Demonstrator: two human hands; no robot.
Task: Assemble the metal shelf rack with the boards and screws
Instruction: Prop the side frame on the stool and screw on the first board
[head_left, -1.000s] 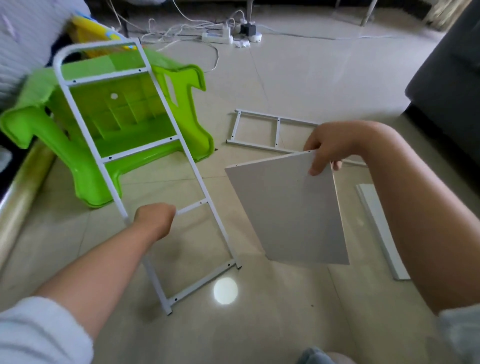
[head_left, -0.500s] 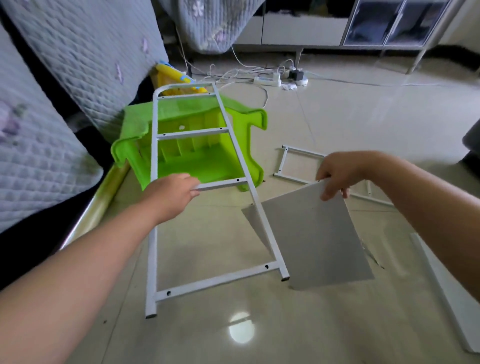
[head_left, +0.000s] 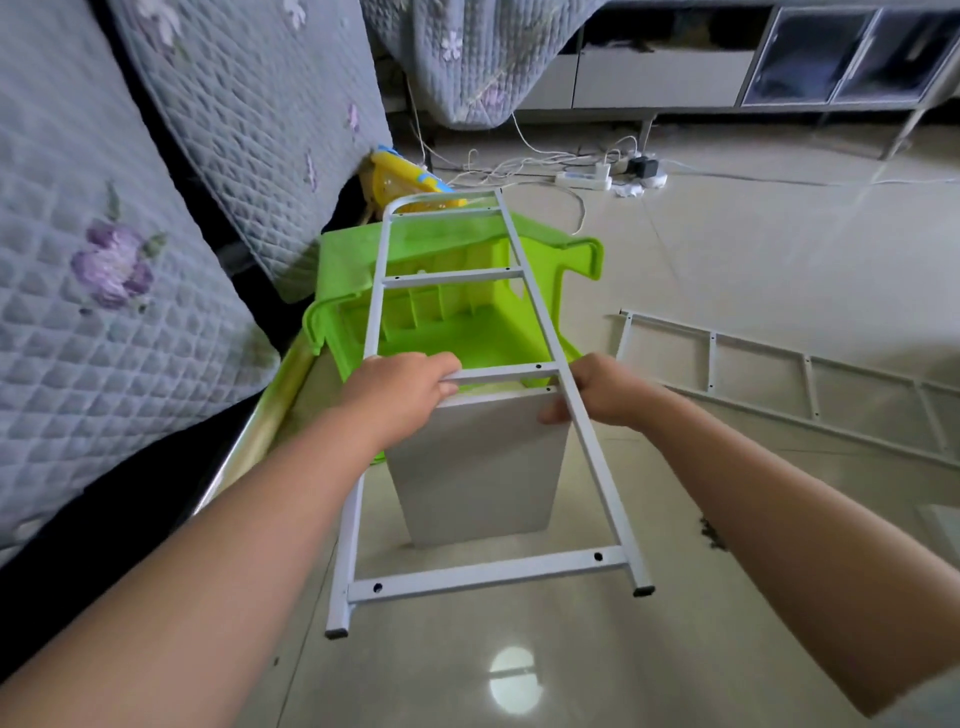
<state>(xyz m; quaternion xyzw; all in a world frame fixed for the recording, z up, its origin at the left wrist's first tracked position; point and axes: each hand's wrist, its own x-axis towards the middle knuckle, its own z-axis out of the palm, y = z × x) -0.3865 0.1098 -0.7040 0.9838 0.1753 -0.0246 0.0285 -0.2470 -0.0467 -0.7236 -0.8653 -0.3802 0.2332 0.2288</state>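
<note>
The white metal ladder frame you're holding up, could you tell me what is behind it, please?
A grey flat shelf board and an overturned green plastic stool show between the white metal ladder frame's rungs; the stool's near underside is covered.

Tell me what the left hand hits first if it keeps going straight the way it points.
The left hand grips the rung of the white metal frame and points forward, away from the person. Straight on, it would likely meet the green plastic stool lying behind the frame, though depth is unclear.

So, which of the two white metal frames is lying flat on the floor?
The side frame at the right lies flat, untouched. The other frame is held tilted by the left hand and right hand.
</note>
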